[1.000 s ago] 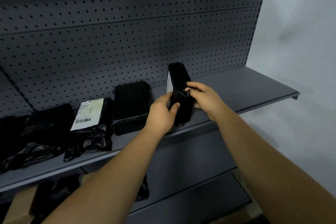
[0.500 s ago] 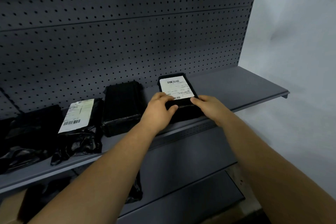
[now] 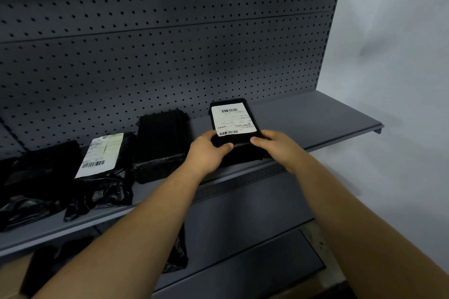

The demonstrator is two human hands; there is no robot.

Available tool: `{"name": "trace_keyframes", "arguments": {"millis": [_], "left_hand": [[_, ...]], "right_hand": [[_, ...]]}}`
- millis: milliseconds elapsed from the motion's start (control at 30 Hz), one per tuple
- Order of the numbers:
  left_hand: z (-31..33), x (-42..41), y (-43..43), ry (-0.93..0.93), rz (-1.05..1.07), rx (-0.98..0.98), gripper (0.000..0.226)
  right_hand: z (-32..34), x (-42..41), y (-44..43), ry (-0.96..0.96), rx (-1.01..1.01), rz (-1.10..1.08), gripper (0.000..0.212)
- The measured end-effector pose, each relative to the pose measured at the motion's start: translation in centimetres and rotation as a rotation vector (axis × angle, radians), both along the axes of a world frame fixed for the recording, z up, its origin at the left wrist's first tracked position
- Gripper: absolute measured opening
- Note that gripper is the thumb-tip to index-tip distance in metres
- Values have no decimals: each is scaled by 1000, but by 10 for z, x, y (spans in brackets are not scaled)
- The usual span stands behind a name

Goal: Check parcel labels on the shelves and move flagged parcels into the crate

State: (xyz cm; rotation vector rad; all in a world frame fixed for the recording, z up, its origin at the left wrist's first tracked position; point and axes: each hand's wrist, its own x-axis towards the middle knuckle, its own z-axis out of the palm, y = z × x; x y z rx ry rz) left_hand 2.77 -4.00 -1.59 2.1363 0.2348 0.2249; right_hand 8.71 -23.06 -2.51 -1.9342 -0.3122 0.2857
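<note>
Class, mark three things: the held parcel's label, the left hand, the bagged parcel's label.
held parcel label (image 3: 232, 119), head view, middle of sheet.
left hand (image 3: 206, 153), head view, back of hand.
bagged parcel label (image 3: 100, 154), head view, sheet centre.

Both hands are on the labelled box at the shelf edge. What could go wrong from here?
1. Both the left hand and the right hand grip only the near end of the labelled box; lifted like that, its far end may dip and slip free.
2. The plain black box sits close beside the left hand and could get nudged toward the shelf edge.
</note>
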Motion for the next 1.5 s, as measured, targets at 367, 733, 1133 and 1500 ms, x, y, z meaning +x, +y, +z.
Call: {"name": "trace_keyframes", "arguments": {"millis": [367, 733, 1133, 1500], "left_hand": [[2, -15, 2, -263, 22, -82, 60], [16, -45, 24, -464, 0, -120, 62], [77, -83, 76, -667, -31, 593, 64], [121, -81, 114, -315, -269, 893, 61]], "right_hand": [[-5, -22, 10, -106, 309, -55, 47], [5, -48, 43, -115, 651, -38, 49], [54, -56, 35, -83, 648, 28, 41], [93, -70, 26, -427, 202, 180, 41]]}}
